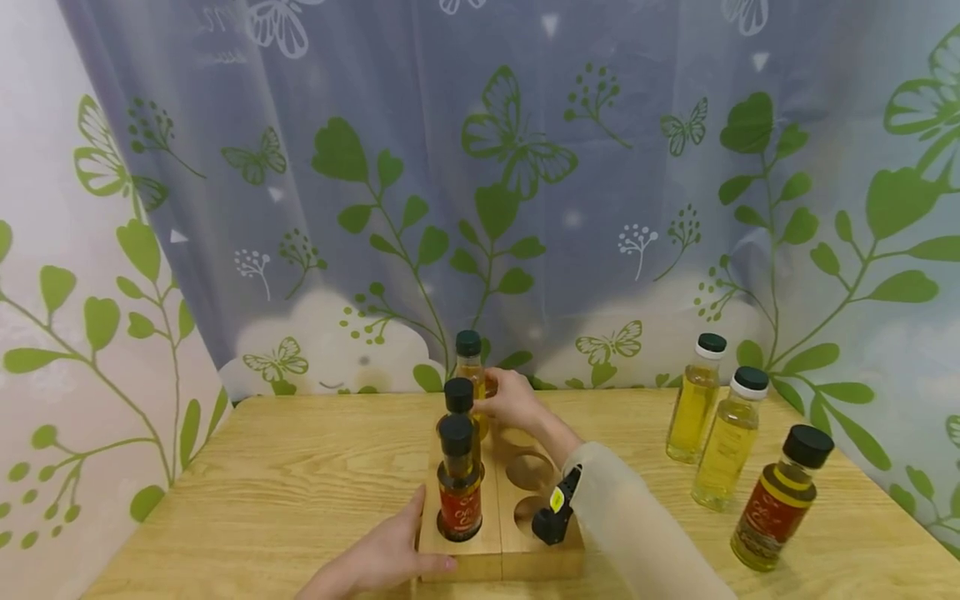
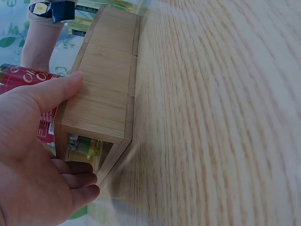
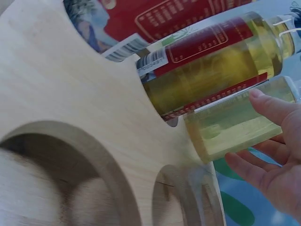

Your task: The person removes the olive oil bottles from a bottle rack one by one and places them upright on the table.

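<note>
A wooden rack (image 1: 540,564) with two rows of round holes stands on the table. My left hand (image 1: 390,542) holds its front left corner; the left wrist view shows the thumb (image 2: 68,87) against the front panel and the other fingers bent by the side opening. At the back left hole, my right hand (image 1: 517,404) grips a green-capped bottle of pale yellow oil (image 3: 235,127), thumb on one side and fingers on the other. In the same row before it stand a black-capped bottle (image 1: 459,395) and a black-capped, red-labelled bottle (image 1: 460,508). Holes in the right row show bare.
Right of the rack stand two yellow oil bottles (image 1: 693,404) (image 1: 725,450) with dark green caps and a red-labelled bottle (image 1: 776,517) with a black cap. A patterned curtain (image 1: 600,208) hangs behind the wooden table (image 1: 300,467). A black camera (image 1: 553,523) sits on my right wrist.
</note>
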### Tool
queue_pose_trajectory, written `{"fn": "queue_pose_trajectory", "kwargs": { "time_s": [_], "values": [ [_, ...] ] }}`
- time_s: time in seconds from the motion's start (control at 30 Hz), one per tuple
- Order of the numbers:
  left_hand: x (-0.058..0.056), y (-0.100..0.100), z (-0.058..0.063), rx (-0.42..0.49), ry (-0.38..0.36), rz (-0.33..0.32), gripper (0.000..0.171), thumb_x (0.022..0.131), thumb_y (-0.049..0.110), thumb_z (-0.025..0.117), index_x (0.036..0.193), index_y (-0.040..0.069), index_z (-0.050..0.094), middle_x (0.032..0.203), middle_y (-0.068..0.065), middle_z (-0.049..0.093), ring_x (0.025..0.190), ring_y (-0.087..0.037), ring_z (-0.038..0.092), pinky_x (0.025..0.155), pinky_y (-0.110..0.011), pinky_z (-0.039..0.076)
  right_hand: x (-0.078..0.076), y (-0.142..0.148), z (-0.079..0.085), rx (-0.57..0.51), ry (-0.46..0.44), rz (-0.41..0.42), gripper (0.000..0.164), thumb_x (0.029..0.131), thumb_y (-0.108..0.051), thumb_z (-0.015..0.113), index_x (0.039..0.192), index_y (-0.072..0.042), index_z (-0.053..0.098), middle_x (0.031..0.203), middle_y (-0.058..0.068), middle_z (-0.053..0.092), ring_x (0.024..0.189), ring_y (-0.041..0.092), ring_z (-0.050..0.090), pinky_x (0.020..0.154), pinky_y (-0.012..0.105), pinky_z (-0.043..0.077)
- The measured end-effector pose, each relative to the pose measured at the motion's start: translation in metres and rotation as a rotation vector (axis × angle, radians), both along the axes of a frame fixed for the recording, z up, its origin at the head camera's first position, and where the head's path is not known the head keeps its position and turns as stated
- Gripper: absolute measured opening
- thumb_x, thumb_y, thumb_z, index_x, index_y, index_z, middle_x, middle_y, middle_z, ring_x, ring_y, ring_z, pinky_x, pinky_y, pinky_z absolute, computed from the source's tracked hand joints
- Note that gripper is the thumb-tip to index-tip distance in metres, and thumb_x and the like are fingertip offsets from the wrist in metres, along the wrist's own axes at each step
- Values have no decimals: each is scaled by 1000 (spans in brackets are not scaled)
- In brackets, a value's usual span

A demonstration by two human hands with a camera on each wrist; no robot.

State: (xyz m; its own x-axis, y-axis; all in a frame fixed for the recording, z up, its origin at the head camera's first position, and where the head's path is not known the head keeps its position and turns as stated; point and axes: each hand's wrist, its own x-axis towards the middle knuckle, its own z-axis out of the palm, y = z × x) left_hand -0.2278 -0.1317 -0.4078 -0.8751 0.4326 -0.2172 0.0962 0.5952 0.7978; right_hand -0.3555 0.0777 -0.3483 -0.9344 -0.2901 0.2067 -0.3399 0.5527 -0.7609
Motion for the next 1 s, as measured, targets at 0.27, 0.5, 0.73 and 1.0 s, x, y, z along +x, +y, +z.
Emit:
{"fn": "queue_pose_trajectory", "kwargs": {
  "time_s": [0.27,0.5,0.73,1.0],
  "values": [
    [3,2,5,-16,12,22,114,74,44,76,145,-10,4,143,-36,19,129,-48,26,101,-59,25,0,6,19,-92,-50,36,36,84,-14,69,117,-4,58,100,9,64,85,20,63,70,33,53],
    [6,2,6,-15,13,22,114,74,44,76,145,-10,4,143,-36,18,130,-48,24,101,-60,24,-2,14,37,-73,-51,5,58,81,-27,73,129,-3,51,117,13,59,101,26,59,81,38,51],
    [5,3,5,-22,40,8,113,75,44,76,144,-11,4,143,-37,20,129,-48,25,101,-59,24,-2,28,50,-160,-87,40,56,82,-24,73,128,-3,51,116,14,59,101,26,60,76,34,53],
    [5,2,6,-18,36,-5,113,75,43,75,143,-12,4,143,-38,18,129,-49,24,101,-60,24,-3,50,55,-189,-102,50,50,82,-22,73,124,-5,54,117,13,58,104,27,59,78,35,53]
  ]
}}
